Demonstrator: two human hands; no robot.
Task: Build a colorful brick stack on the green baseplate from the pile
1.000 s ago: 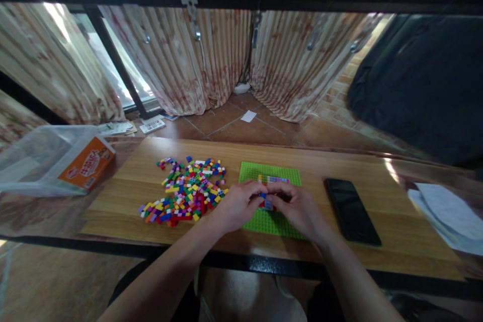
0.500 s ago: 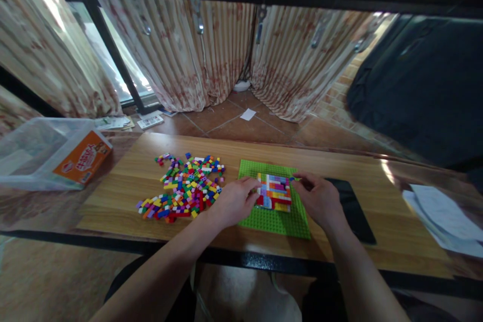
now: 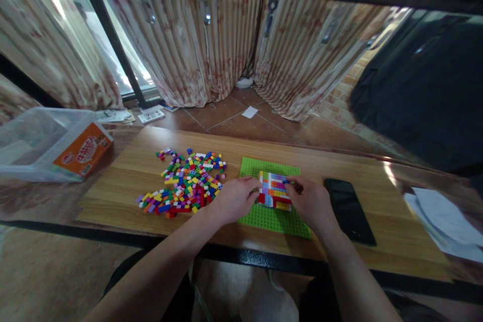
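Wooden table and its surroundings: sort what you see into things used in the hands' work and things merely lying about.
In use:
- green baseplate
- built bricks
- loose bricks

Lying about:
- phone
- papers
- plastic tub

1 black phone (image 3: 350, 211), lying flat
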